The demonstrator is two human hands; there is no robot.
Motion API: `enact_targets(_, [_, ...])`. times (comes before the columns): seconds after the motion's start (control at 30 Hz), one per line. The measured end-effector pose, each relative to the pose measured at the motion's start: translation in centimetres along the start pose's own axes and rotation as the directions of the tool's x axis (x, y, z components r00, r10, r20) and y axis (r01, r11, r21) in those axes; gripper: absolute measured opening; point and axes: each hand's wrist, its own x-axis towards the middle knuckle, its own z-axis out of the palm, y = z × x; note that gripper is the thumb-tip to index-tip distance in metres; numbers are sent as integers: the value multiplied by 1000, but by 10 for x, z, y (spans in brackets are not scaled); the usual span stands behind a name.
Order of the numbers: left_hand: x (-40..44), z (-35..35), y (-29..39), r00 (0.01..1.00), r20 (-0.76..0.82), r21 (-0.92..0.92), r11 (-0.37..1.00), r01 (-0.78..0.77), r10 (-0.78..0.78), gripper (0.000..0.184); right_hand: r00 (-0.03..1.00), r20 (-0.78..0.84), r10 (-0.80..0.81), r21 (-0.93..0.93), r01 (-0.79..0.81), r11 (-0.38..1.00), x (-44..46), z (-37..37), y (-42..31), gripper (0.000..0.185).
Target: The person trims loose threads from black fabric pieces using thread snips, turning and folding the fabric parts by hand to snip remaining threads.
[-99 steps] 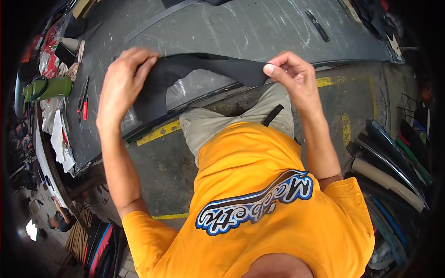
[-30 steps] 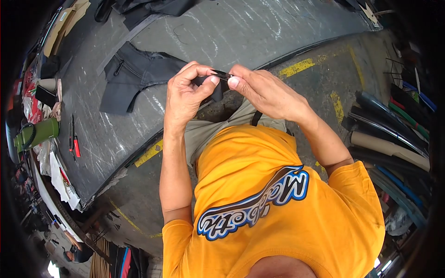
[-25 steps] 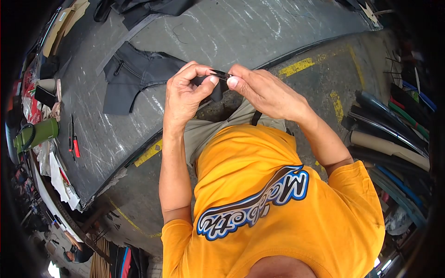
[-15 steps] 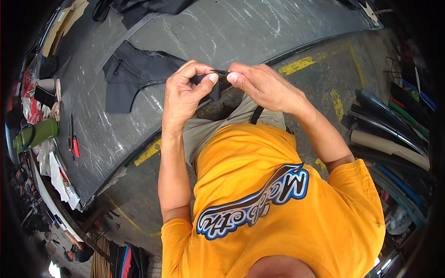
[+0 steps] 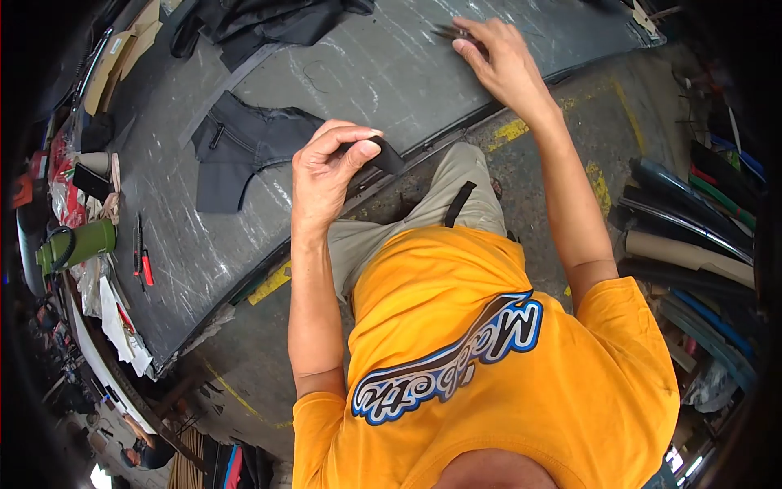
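A dark grey sewn fabric piece (image 5: 221, 183) with a short zipper lies partly on the worktable (image 5: 269, 175). Its narrow end hangs near the table edge, pinched between the thumb and index finger of my left hand (image 5: 330, 167). My right hand (image 5: 501, 61) is over the far right part of the table, apart from the fabric. In its curled fingers is a small dark pointed tool that looks like thread snips (image 5: 444, 33), slightly blurred and partly hidden by the fingers.
More black fabric (image 5: 265, 28) is heaped at the far side. A red-handled tool (image 5: 147, 267) and a dark pen-like one lie at left, near a green bottle (image 5: 90, 244). Rolls of material (image 5: 688, 257) stand at right. Another person (image 5: 147, 448) is at lower left.
My right hand has moved away from my left hand, up and to the right over the table, carrying the snips. My left hand still pinches the fabric, whose hanging end has shifted slightly.
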Motion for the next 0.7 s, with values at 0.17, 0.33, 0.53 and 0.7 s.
enact_targets(0.17, [2,0,-3,999,-37,-43,999,-23,21,15,993,-1,-118,316,113,942,-6,-5,-28,39])
enact_targets(0.33, [17,12,16,983,-156,-97,989,-112,96,14,963,260,-64,717,-148,681,-15,-7,-97,30])
enact_targets(0.53, [40,14,66,959,-233,-36,984,-175,162,16,978,193,86,850,-210,483,14,-12,-115,22])
enact_targets(0.7, [52,14,109,933,-237,-75,952,-296,271,19,998,63,26,832,-67,551,52,-42,-128,17])
